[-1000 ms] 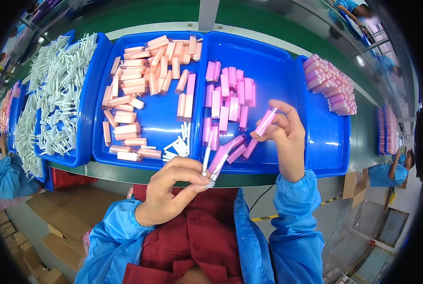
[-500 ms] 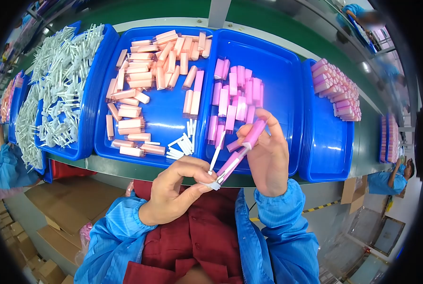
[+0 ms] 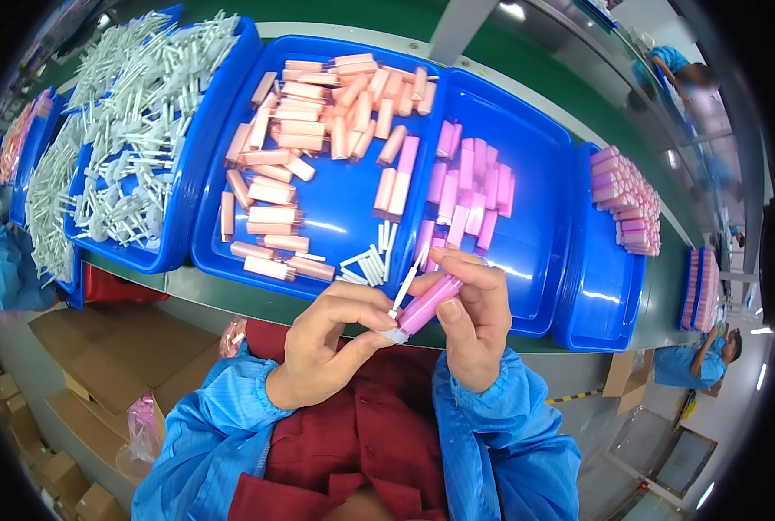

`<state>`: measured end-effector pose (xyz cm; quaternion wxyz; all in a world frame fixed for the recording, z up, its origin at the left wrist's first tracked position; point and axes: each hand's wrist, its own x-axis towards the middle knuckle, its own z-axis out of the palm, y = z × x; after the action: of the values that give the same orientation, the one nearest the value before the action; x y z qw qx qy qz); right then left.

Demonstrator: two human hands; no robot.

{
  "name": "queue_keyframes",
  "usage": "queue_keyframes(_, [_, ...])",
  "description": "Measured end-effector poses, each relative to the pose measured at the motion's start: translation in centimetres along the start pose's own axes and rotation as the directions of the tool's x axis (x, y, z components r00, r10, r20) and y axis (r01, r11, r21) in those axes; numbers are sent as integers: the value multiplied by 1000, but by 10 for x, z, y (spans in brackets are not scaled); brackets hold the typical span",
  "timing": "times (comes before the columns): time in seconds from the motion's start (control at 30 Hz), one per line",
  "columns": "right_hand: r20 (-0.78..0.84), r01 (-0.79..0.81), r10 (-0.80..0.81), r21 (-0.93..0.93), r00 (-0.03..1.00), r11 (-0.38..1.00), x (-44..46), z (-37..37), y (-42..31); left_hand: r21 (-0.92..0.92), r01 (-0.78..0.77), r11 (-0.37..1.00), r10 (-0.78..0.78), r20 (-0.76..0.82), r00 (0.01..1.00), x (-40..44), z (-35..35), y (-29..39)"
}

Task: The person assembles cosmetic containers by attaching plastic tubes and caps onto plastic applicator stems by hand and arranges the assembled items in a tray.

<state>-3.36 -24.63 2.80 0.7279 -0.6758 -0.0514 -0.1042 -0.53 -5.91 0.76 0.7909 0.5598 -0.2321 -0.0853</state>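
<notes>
My left hand (image 3: 328, 346) pinches a small whitish plastic piece (image 3: 394, 334) with a thin white stem (image 3: 407, 285) sticking up beside the tube. My right hand (image 3: 474, 321) has its fingers wrapped round a pink tube (image 3: 429, 306), tilted, its lower end at the whitish piece. Whether the two are joined cannot be made out. Just beyond my hands, a blue tray (image 3: 539, 260) holds several loose pink tubes (image 3: 468, 169). Left of it, another blue tray (image 3: 327, 195) carries peach tubes (image 3: 301, 126) and a few short white sticks (image 3: 370, 263).
Whitish stemmed pieces (image 3: 136, 165) fill a blue tray (image 3: 198, 130) at the left. A stacked blue tray (image 3: 604, 300) at the right holds rows of pink tubes (image 3: 623, 195). Cardboard (image 3: 127, 347) lies below left. Co-workers in blue sleeves (image 3: 691, 365) are at both sides.
My right hand has moved down and left, bringing the pink tube over the clear part and against the whitish piece in my left hand. The camera view has shifted slightly.
</notes>
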Motion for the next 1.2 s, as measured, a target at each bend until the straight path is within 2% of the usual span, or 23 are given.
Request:
queue_keyframes(0.07, [34,-58,57,13,998,998,9,10,-6,16,-27,1000,27,-33,999,-6,-9,-1])
queue_keyframes(0.1, [109,-38,70,-276,992,961,21,3,-10,20,-48,999,49,-80,996,-8,-13,-1])
queue_keyframes(0.13, [164,110,-38,-457,986,883,44,3,-16,50,-49,998,55,-126,991,-10,-19,-2])
queue_keyframes(0.2, [263,244,-81,-674,961,697,80,1,-15,105,-45,993,67,-213,975,-15,-32,-3])
queue_keyframes(0.23, [373,367,-102,-759,922,538,93,0,-11,160,-66,985,101,-218,971,-14,-37,0])
queue_keyframes(0.3, [584,588,-76,-791,808,166,113,0,-1,176,-70,982,113,-248,962,-15,-44,2])
queue_keyframes(0.4, [650,649,143,-758,746,58,127,13,12,198,-64,978,118,-275,954,-18,-51,5])
queue_keyframes(0.43, [669,676,147,-737,728,7,131,20,12,202,-63,977,120,-280,952,-18,-53,5])
queue_keyframes(0.53, [685,674,38,-724,728,147,144,24,27,269,-51,962,121,-250,961,-18,-57,8])
queue_keyframes(0.57, [630,604,-2,-745,777,284,145,22,38,284,-43,958,112,-232,966,-19,-58,11])
queue_keyframes(0.6, [450,339,72,-759,890,556,143,26,33,299,-35,954,103,-213,972,-19,-59,15])
queue_keyframes(0.63, [277,31,204,-658,939,753,138,33,22,315,-28,949,94,-197,976,-19,-60,19])
queue_keyframes(0.67, [134,-282,378,-458,916,843,133,39,11,289,-27,957,79,-172,982,-18,-60,22])
queue_keyframes(0.7, [132,-362,399,-237,907,902,128,39,2,262,-21,965,61,-145,987,-16,-61,26])
queue_keyframes(0.73, [104,-402,414,-120,904,908,123,41,-2,235,-15,972,44,-116,992,-15,-60,28])
queue_keyframes(0.8, [44,-447,446,119,894,886,111,43,-8,224,-8,975,25,-75,997,-12,-58,29])
queue_keyframes(0.83, [45,-470,468,129,882,873,104,43,-11,220,-14,975,26,-52,998,-10,-57,29])
queue_keyframes(1.07, [110,-433,431,-6,895,901,74,38,-22,246,0,969,-13,51,999,-3,-52,28])
queue_keyframes(1.1, [98,-446,446,-22,890,895,73,33,-23,301,-45,953,34,42,999,-2,-52,27])
queue_keyframes(1.17, [131,-284,304,-153,944,947,58,36,-16,408,-128,904,128,28,991,1,-51,23])
queue_keyframes(1.2, [155,-196,232,-214,960,957,48,39,-12,406,-142,903,154,3,988,1,-49,21])
